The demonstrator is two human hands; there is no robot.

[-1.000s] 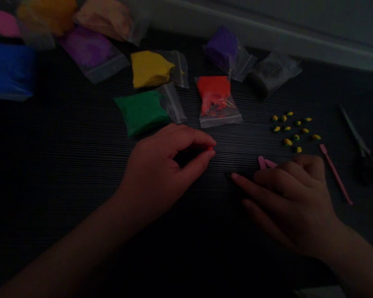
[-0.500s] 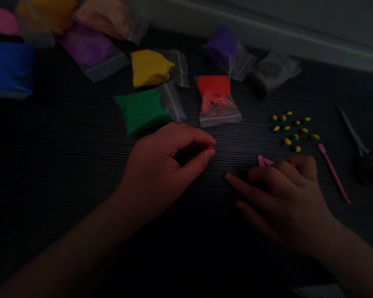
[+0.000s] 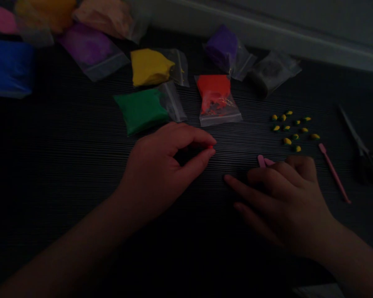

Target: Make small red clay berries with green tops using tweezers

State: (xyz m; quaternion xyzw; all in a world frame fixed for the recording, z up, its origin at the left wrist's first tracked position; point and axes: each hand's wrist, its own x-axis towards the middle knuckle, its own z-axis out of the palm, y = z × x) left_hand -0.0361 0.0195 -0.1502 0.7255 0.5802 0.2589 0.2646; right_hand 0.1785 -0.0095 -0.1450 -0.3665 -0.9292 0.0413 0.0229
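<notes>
My left hand (image 3: 161,165) rests on the dark ribbed table and pinches a tiny red clay bit (image 3: 210,147) between thumb and forefinger. My right hand (image 3: 282,198) lies palm down to its right, two fingers stretched leftward, the others curled over a pink tool (image 3: 264,161) whose ends stick out above the knuckles. Whether it grips the tool is hidden. Several small yellow-and-green clay pieces (image 3: 294,129) lie just beyond the right hand. A red clay bag (image 3: 216,99) sits beyond the left fingertips.
Bags of green (image 3: 143,109), yellow (image 3: 152,66), purple (image 3: 224,47), violet (image 3: 90,47), blue (image 3: 8,70), orange and dark clay line the far side. A pink stick tool (image 3: 334,173) and scissors (image 3: 359,145) lie at the right. A pale wall ledge (image 3: 267,29) runs behind.
My right hand has slid slightly left along the table. The left hand keeps its pinch in the same place.
</notes>
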